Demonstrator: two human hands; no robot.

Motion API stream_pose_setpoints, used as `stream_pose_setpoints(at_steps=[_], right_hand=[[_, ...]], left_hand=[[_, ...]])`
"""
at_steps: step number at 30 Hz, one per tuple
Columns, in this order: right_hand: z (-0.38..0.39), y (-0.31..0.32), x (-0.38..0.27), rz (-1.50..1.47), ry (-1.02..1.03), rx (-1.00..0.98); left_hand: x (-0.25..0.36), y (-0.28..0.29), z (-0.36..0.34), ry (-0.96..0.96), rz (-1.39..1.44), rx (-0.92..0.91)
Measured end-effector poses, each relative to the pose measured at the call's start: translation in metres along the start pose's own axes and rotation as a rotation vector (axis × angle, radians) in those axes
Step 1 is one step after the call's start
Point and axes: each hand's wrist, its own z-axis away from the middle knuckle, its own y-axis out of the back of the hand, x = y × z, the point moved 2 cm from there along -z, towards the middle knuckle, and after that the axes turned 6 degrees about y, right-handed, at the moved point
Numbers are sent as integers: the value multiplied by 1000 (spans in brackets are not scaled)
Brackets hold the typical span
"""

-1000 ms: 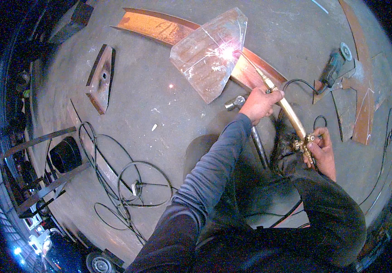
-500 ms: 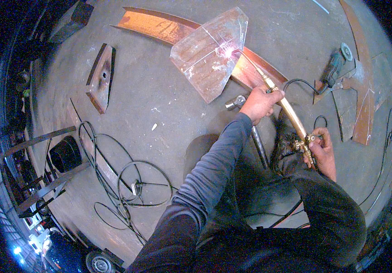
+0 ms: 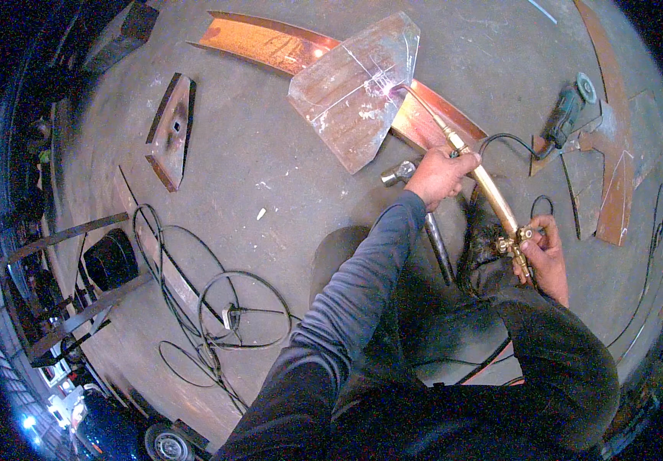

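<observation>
A brass gas cutting torch [image 3: 493, 192] slants across the middle right, its bent tip at a steel plate [image 3: 347, 115]. My left hand [image 3: 440, 178] is wrapped round the torch's front part. My right hand [image 3: 548, 257] grips the valve end, fingers at the brass knobs. A bright pinkish glow shows where the tip meets the plate's surface. The plate has cut corners and chalk lines, and rests across a rusty steel channel [image 3: 262, 44]. Just below my left hand a hammer [image 3: 437, 246] lies on the floor, its head partly behind my wrist.
An angle grinder [image 3: 566, 115] lies at right on rusty steel offcuts [image 3: 616, 184]. A smaller steel piece with a square hole [image 3: 171, 134] lies at left. Coiled black cable [image 3: 243, 311] spreads over the floor near a metal frame [image 3: 70, 238]. A wheel [image 3: 168, 444] shows at lower left.
The glow at the torch tip has become smaller, and a bright orange spot now shows on the channel beyond the plate's left edge. Both hands have stayed in place.
</observation>
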Motion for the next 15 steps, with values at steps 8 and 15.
stream_pose_setpoints(at_steps=[8, 15], right_hand=[[1, 0, 0, 8, 0, 10], [2, 0, -1, 34, -11, 12]], left_hand=[[4, -1, 3, 8, -13, 26], [1, 0, 0, 16, -59, -2]])
